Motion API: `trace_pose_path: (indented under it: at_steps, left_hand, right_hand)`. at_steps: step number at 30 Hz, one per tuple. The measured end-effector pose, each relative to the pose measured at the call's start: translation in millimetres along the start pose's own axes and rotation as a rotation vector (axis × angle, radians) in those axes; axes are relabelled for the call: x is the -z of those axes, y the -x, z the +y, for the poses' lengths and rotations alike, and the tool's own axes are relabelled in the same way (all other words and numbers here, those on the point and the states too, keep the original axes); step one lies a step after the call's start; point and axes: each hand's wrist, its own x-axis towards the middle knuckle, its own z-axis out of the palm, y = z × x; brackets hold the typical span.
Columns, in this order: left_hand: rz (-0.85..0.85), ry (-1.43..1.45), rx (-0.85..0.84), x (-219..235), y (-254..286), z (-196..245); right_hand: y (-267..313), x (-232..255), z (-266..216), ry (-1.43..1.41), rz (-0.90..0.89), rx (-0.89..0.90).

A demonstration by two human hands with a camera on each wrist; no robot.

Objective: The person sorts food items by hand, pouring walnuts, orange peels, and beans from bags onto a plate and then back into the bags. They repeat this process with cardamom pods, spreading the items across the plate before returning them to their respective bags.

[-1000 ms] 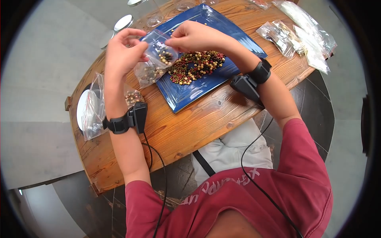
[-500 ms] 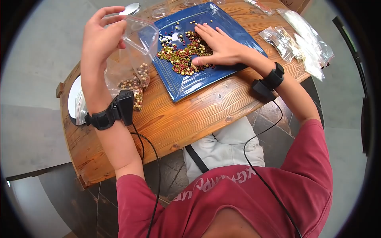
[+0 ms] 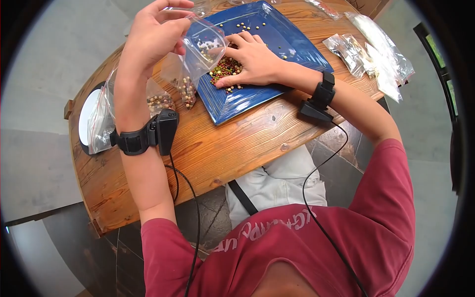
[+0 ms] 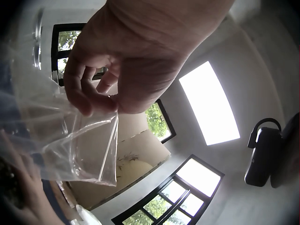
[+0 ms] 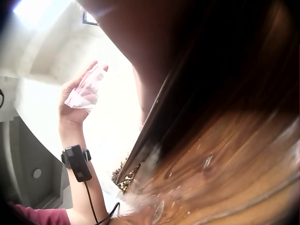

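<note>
My left hand (image 3: 161,37) pinches the edge of a clear plastic bag (image 4: 82,150), which hangs over the left side of a square blue plate (image 3: 302,52). Thumb and fingertips meet at the bag's edge in the left wrist view. On the plate lies a pile of small round beads (image 3: 228,67) in red, green, cream and black. My right hand (image 3: 255,62) rests on the pile with fingers spread and slightly bent, hiding part of it. The bag overlaps its fingertips in the head view.
Bags of similar beads (image 3: 161,102) lie left of the plate. Further left, an empty-looking plastic bag (image 3: 101,126) partly covers a white round thing (image 3: 88,116). More small bags (image 3: 349,54) and white packets (image 3: 383,74) lie on the wooden table (image 3: 237,133) at right.
My right hand has let go of the bag and come down onto the beads. The left hand swung left with the bag, then back right over the plate.
</note>
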Motion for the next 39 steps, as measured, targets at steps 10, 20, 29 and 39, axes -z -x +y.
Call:
trace_pose_path:
  at_steps: [10, 20, 29, 39]
  left_hand:
    - [0.159, -0.361, -0.081, -11, 24, 15]
    - [-0.1, -0.369, 0.207, -5, 9, 3]
    - [-0.071, -0.379, 0.202, -23, 1, -7]
    - [-0.057, -0.437, 0.112, -50, -4, -26]
  right_hand:
    - [-9, -8, -3, -0.138, -0.043, 0.059]
    - [-20, 9, -16, -0.029, -0.209, 0.126]
    - [-23, 22, 14, -0.255, -0.059, -0.208]
    - [-39, 54, 22, -1.522, 0.219, -0.654]
